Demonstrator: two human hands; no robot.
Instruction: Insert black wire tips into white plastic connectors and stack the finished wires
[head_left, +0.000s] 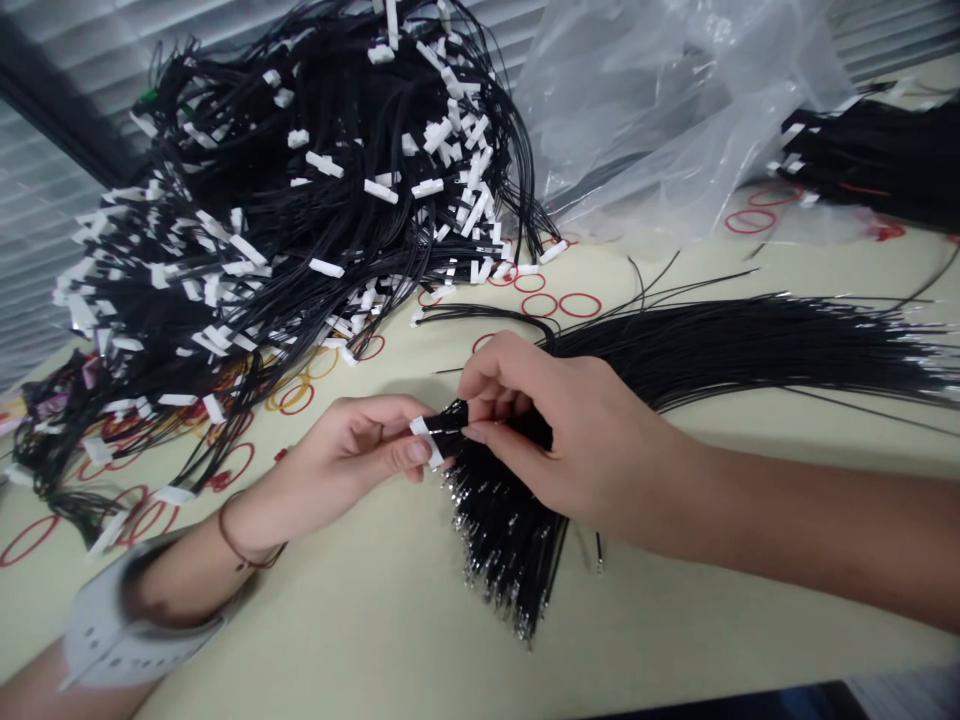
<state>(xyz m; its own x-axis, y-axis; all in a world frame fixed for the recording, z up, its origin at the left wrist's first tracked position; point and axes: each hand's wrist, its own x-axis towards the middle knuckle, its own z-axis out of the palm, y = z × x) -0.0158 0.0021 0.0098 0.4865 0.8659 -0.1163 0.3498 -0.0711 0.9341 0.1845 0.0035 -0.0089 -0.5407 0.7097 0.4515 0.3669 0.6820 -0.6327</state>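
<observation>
My left hand [375, 445] pinches a white connector housing [426, 440] between thumb and fingers. Black wires run from the housing towards my right hand [555, 430]. Thumb and forefinger of that hand are closed on a thin black wire [457, 430] close behind the housing; its tip is hard to make out. Beneath my right hand lies a thick bundle of black wires [510, 540], with shiny metal terminals fanned out at its near end. The bundle stretches away to the right edge of the table.
A large heap of black wire harnesses [330, 150] with white connectors fills the back left. Red rubber bands [581, 304] lie scattered on the pale table [360, 620]. A clear plastic bag [675, 120] stands at the back, with another dark wire bundle [885, 160] at the far right.
</observation>
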